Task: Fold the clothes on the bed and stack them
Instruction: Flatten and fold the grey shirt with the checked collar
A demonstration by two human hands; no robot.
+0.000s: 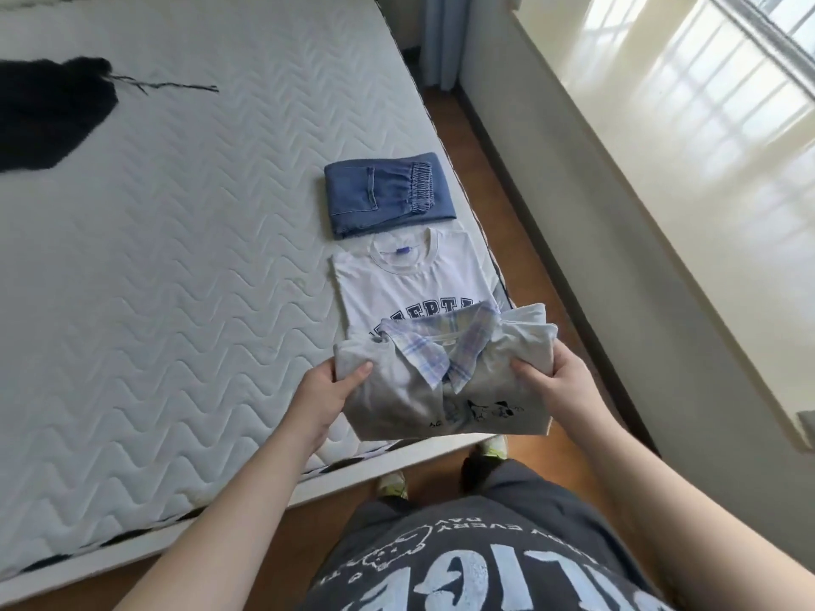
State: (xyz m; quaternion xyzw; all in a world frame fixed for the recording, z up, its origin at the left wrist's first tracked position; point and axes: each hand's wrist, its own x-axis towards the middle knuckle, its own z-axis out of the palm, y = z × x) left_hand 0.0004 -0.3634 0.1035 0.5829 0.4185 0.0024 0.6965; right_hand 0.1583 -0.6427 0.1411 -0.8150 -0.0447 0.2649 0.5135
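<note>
Two hands hold one folded garment above the near right corner of the white quilted mattress [176, 258]: a pale grey shirt with a blue-and-yellow plaid collar [441, 372] and small black cartoon figures printed along its near edge. The left hand [324, 392] grips the shirt's left side, thumb curled over the top and the other fingers hidden beneath the cloth; the right hand [558, 381] grips the right side the same way, thumb on top and fingers tucked under. The shirt's far edge overlaps the near part of a folded white T-shirt with dark block lettering [405, 286], which lies flat on the mattress close to its right edge. Just beyond that T-shirt, touching or nearly touching its collar, lies a folded pair of blue denim trousers with an elastic waistband [388, 194]. Well apart, at the far left of the mattress, lies an unfolded black fuzzy garment [48, 112] with a thin dark cord trailing from it. A brown wooden floor [498, 178] runs between the bed and the cream wall under the bright window [705, 81].
</note>
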